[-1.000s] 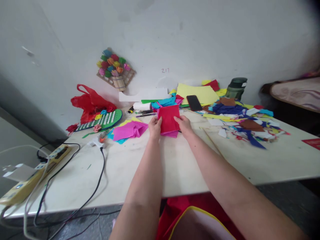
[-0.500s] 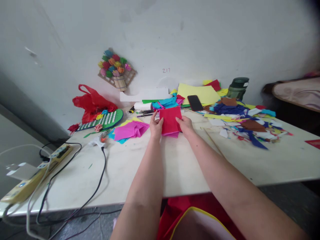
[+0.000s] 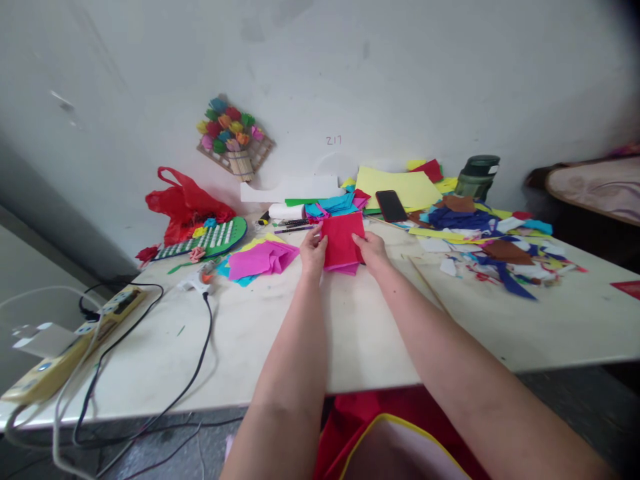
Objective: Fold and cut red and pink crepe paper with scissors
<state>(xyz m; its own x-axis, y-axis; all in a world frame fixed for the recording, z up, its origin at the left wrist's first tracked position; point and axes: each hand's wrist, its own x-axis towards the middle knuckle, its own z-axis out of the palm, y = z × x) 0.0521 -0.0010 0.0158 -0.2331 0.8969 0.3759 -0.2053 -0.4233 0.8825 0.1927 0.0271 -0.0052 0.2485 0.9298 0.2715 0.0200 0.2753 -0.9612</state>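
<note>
A square red sheet (image 3: pixel 343 240) is held up over the table's middle, with pink paper (image 3: pixel 345 269) showing under its lower edge. My left hand (image 3: pixel 314 252) grips its left side, thumb on the front. On the right side, my right hand (image 3: pixel 373 249) pinches the sheet the same way; the fingers behind the paper are hidden. Left of my left hand lies a loose pile of magenta sheets (image 3: pixel 260 260) over yellow and blue ones. Blue folded paper (image 3: pixel 333 205) sits just behind the red sheet.
On the white table (image 3: pixel 370 333), a phone (image 3: pixel 391 206) rests on yellow paper (image 3: pixel 420 187). Paper scraps (image 3: pixel 500 250) and a green bottle (image 3: pixel 477 177) are at right. A glue gun (image 3: pixel 200 280), red bag (image 3: pixel 185 200) and power strip (image 3: pixel 75 347) with cables are at left.
The fingers of my left hand have drawn in slightly at the sheet's upper left edge. Otherwise both hands and the sheet stay nearly in place.
</note>
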